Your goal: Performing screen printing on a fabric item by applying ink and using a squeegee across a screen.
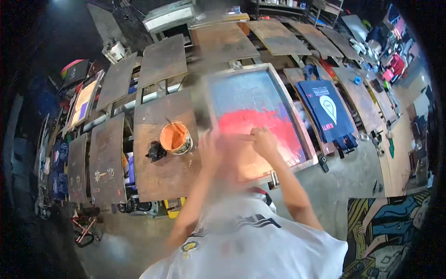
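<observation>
"Gripping anything, the right hand (265, 143), in the head view?"

"Yes. Fingers curled on a thin bar (243, 137), over the mesh of the frame (294, 111). Bar blurred toward its left."

"Left hand (210, 149)?"

"At the frame's left side, near the bar. Blurred; cannot tell if its fingers are wide, narrow or holding."

"Frame position?"

"Directly before the person. Mesh (241, 88) blue-grey at the far end; red paint (239, 120) across the middle, pale orange nearer the person."

"Left of it?"

"Brown board (162, 181) bearing a tub (186, 148) of orange paint (173, 138), stick in it. Black lump (155, 151) just beside the tub, on its left."

"Right of it?"

"Dark blue bag (316, 114), white motif, lying on a second board (291, 74)."
</observation>
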The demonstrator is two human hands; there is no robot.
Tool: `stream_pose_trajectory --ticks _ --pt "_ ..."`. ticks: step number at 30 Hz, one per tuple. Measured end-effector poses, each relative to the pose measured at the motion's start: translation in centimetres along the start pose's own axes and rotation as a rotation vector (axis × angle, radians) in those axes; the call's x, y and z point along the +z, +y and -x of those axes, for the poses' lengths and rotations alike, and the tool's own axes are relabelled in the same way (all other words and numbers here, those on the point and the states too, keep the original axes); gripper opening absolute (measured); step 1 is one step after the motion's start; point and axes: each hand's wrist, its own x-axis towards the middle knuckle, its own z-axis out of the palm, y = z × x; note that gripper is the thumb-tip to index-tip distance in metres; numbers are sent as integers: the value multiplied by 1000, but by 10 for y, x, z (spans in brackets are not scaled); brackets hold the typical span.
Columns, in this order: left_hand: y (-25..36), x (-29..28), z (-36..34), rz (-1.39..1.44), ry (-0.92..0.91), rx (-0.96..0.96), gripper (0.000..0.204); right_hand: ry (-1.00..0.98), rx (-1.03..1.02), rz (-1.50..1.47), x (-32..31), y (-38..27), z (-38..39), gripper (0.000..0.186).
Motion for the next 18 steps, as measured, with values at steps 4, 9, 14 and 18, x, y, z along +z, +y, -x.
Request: stream_pose_trajectory --ticks 4,9,14,18 --pt "21 -2 3 78 -360 251 58 24 -295 -112 -41 35 41 20" --pt "115 -60 22 201 -788 202 53 -63 -402 -136 -49 63 92 23" --pt "128 -52 53 187 -882 -17 53 -189 -508 -219 -22 81 113 28" --pt "144 -39 61 205 -922 -153 52 -251 -497 -264 -31 90 113 31"
